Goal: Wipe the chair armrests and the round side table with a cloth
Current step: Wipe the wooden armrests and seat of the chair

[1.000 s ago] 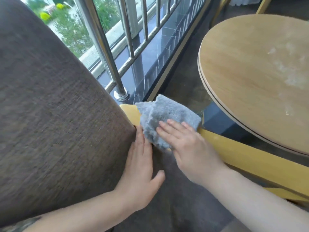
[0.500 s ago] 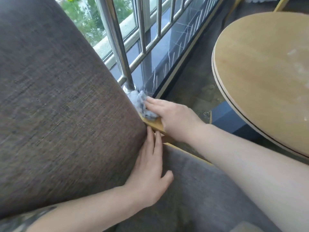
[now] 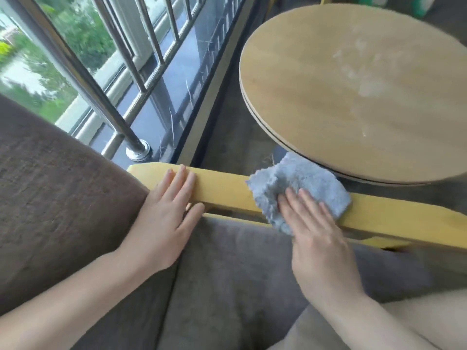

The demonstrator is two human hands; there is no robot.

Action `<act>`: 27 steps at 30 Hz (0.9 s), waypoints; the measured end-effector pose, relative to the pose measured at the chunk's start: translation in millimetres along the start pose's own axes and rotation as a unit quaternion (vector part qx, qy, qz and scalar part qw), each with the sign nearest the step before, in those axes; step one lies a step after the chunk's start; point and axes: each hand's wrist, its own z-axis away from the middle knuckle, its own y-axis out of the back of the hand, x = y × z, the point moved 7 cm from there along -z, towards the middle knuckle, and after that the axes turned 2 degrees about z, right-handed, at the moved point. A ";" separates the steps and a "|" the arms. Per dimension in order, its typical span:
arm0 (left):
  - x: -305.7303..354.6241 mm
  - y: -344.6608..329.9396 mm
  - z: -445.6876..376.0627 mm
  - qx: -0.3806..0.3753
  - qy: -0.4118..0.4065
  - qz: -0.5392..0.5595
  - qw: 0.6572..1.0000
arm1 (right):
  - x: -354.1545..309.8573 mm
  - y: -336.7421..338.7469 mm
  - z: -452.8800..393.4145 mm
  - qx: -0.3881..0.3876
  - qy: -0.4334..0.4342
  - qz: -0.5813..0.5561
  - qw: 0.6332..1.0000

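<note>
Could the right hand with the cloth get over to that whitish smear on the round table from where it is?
Probably yes. The right hand presses the cloth on the yellow armrest beside the round table; nothing stands between it and the smear.

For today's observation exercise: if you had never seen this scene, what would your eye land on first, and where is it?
Most striking is the yellow armrest crossing the middle, with the right hand pressing a grey-blue cloth flat on it. The left hand rests open on the armrest's near end, beside the brown backrest. Upper right, the round table shows pale dusty smears on its top.
</note>
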 end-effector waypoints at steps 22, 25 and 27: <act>32.6 -0.8 -75.8 0.066 -0.161 -0.114 0.978 | -3.5 -7.5 2.1 0.011 -0.022 0.029 0.999; 32.9 -1.1 -75.4 0.074 -0.174 -0.117 0.975 | -34.9 -16.8 -8.1 -0.006 0.026 0.017 1.000; 33.0 -0.7 -73.4 0.082 -0.175 -0.121 0.974 | -34.7 -15.7 -22.0 0.001 0.031 0.011 0.999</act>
